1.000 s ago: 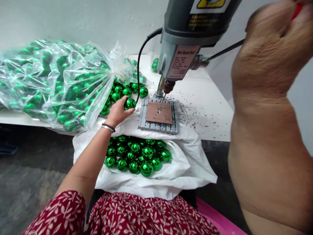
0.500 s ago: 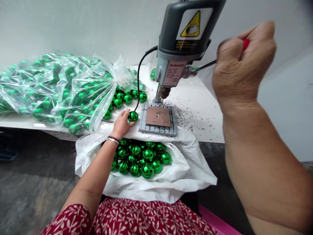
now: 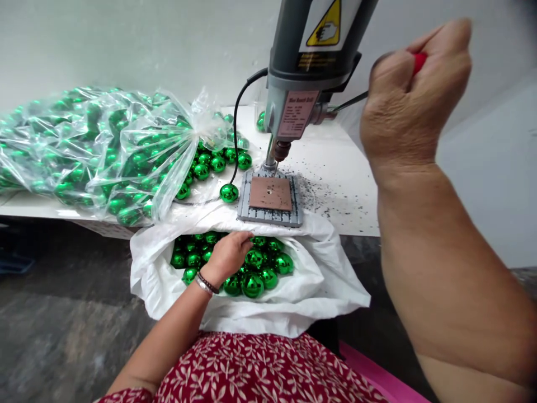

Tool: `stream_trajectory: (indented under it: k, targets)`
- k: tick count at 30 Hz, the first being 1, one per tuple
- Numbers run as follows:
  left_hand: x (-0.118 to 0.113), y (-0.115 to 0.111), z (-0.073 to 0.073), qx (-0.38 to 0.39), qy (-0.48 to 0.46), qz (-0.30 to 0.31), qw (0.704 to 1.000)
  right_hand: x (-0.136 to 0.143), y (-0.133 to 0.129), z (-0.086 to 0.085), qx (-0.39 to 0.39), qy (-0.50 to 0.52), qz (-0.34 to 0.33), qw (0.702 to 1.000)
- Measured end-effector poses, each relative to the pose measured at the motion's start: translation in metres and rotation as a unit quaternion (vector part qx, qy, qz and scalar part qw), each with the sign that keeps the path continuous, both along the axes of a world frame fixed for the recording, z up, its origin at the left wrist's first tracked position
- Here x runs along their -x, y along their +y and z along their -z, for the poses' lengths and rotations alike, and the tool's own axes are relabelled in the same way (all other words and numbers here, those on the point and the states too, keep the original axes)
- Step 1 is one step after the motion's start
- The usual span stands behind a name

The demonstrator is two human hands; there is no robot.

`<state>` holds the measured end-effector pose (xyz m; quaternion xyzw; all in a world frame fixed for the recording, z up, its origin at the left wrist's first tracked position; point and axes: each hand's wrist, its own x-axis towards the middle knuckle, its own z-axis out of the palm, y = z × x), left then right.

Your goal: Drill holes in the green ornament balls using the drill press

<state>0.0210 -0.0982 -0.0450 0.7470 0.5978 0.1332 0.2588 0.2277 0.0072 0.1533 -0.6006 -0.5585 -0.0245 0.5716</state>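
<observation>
A grey bench drill (image 3: 289, 106) stands over a slotted base (image 3: 296, 196) that carries a brown square plate (image 3: 277, 193) with a small hole. My right hand (image 3: 413, 101), raised at the right, is wrapped round the red-ended lever (image 3: 353, 102) of the drill. Over the green shiny balls (image 3: 254, 284) in an open white sack (image 3: 335, 280) is my left hand (image 3: 232, 254), fingers bent together; what they hold, if anything, is hidden. One green ball (image 3: 229, 193) sits on the table left of the base, under the black cable's end.
A large clear bag (image 3: 92, 145) of green balls lies on the white table (image 3: 348, 212) at the left. Loose green balls (image 3: 218, 163) lie beside its knot. Dark shavings are scattered right of the base. A white wall rises behind.
My left hand has let go of the green ball on the table and moved right and toward me, over the sack. My right hand stays on the lever. The whole view has shifted slightly.
</observation>
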Motion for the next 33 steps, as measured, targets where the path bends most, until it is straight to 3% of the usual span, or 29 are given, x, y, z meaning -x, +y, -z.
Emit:
stream_trajectory:
  k: [5, 8, 10, 13, 16, 18, 21, 24, 29, 31, 33]
  targets:
    - [-0.024, -0.018, 0.004, 0.080, 0.125, -0.037, 0.988, 0.000, 0.000, 0.003, -0.007, -0.002, -0.006, 1.000]
    - [-0.031, -0.018, 0.011, 0.097, 0.130, -0.031, 0.986, 0.000, 0.002, 0.003, -0.006, 0.010, -0.003, 1.000]
    - [-0.029, -0.019, 0.015, 0.099, 0.078, -0.031, 0.992, 0.000, 0.003, 0.003, -0.001, 0.014, 0.003, 1.000]
    - [-0.018, -0.027, 0.021, 0.104, -0.102, -0.049, 0.988, 0.000, 0.004, 0.003, 0.009, 0.020, 0.010, 1.000]
    - [-0.004, -0.039, 0.023, 0.145, -0.301, -0.073, 0.940, 0.000, 0.005, 0.005, 0.002, 0.025, 0.002, 1.000]
    - [0.000, -0.048, 0.025, 0.137, -0.335, -0.084, 0.928, 0.001, 0.004, 0.007, -0.015, 0.033, -0.015, 0.999]
    - [-0.004, -0.058, 0.025, 0.057, -0.243, -0.087, 0.964, 0.001, 0.004, 0.008, -0.019, 0.048, -0.025, 0.998]
    - [-0.021, -0.060, 0.017, 0.010, -0.149, -0.027, 0.988, 0.001, 0.003, 0.007, -0.008, 0.055, -0.028, 0.998]
    - [-0.054, -0.039, -0.001, 0.060, 0.053, 0.041, 0.996, 0.000, 0.001, 0.005, -0.002, 0.048, -0.035, 0.998]
    - [-0.062, -0.029, 0.003, 0.083, 0.103, 0.044, 0.990, 0.000, 0.001, 0.005, 0.003, 0.044, -0.031, 0.999]
    - [-0.064, -0.024, 0.012, 0.090, 0.081, 0.036, 0.992, 0.000, 0.002, 0.005, 0.004, 0.042, -0.028, 0.999]
